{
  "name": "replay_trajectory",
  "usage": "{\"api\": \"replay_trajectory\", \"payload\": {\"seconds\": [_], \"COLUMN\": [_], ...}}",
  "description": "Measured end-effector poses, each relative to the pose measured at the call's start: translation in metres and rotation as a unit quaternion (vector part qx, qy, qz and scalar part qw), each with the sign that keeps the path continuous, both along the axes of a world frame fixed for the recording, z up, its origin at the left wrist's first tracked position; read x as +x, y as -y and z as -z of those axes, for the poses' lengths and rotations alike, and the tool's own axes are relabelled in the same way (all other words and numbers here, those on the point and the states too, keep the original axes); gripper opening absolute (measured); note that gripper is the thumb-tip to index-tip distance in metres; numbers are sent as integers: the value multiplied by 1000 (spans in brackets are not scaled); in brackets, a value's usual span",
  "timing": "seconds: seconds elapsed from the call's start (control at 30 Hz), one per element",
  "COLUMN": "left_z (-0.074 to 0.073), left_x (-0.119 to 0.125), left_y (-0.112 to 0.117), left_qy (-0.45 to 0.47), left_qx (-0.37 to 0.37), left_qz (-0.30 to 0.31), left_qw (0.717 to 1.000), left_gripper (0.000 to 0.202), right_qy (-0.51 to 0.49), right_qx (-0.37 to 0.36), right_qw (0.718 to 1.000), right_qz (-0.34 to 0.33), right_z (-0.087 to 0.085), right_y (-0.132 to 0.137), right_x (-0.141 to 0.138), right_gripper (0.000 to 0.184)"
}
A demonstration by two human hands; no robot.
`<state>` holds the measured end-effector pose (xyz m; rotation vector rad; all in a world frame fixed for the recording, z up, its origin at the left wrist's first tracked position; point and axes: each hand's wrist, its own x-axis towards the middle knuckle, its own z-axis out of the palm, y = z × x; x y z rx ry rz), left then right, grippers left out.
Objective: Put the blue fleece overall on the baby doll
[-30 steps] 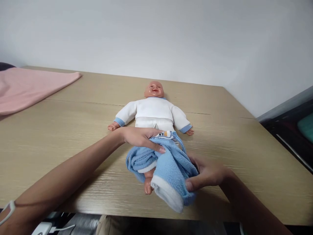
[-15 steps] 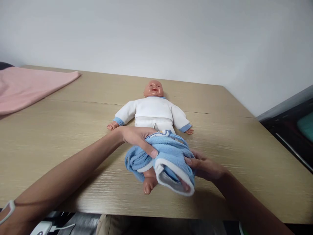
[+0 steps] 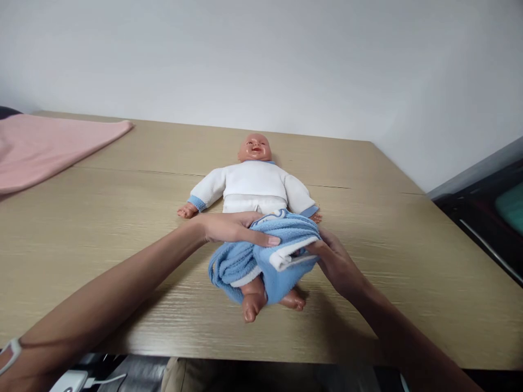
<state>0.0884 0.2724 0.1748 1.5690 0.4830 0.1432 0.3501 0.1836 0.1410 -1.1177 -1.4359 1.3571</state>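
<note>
- Holding the blue garment (image 3: pixel 304 224) between them, both hands have cloth in their grip.
- Left hand (image 3: pixel 237 227): closed on the bunched blue cloth, thumb laid across its top; its other fingers are mostly hidden, so how tightly they grip I cannot tell.
- Right hand (image 3: pixel 333 258): narrow, gathering the folds from the other side, with a digit at the white cuff (image 3: pixel 281 258); its remaining fingers are largely covered.
- The cuff's flattened opening stretches crosswise from near the left thumb to the right hand, which is the nearer of the two and touches it.
- Just nearer the wearer than the right hand, and a little to its left, lies one bare foot (image 3: pixel 293 300) of the doll, below that cuff.
- The other bare foot (image 3: pixel 252 304) comes out on the left hand's side, through a second white-edged leg opening.
- Beyond both hands the doll (image 3: pixel 255 179) lies face up on the table (image 3: pixel 163 321), its long axis running away from them, head farthest.
- Well apart, beyond the left hand and farther left: a pink cloth (image 3: pixel 53 144).
</note>
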Motion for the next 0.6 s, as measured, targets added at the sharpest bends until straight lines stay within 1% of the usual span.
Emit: {"api": "replay_trajectory", "payload": {"seconds": [0.13, 0.23, 0.3, 0.37, 0.4, 0.43, 0.5, 0.53, 0.6], "left_z": [-9, -12, -11, -10, -9, -9, -8, -7, -5], "left_x": [8, 13, 15, 18, 20, 22, 27, 29, 33], "left_y": [8, 15, 22, 30, 35, 40, 48, 52, 56], "left_qy": [-20, -61, -83, -117, -142, -168, -213, -232, -262], "left_qx": [41, 80, 113, 163, 194, 227, 289, 314, 343], "left_qz": [-13, -20, -17, -18, -23, -29, -34, -30, -12], "left_qw": [999, 995, 990, 980, 970, 959, 933, 920, 902], "left_gripper": [50, 43, 41, 42, 43, 44, 46, 47, 47], "right_qy": [90, 135, 154, 169, 184, 210, 283, 317, 363], "right_qx": [24, 15, 6, 2, 11, 22, 64, 88, 148], "right_qw": [995, 988, 984, 979, 975, 966, 932, 912, 876], "right_qz": [45, 69, 86, 109, 128, 153, 219, 245, 281], "right_z": [-13, -19, -15, -5, 2, 10, 22, 27, 34], "right_y": [12, 37, 61, 87, 98, 109, 124, 128, 131], "right_x": [-8, -12, -15, -19, -22, -24, -30, -32, -34], "right_gripper": [28, 34, 40, 44, 42, 37, 24, 18, 13]}}
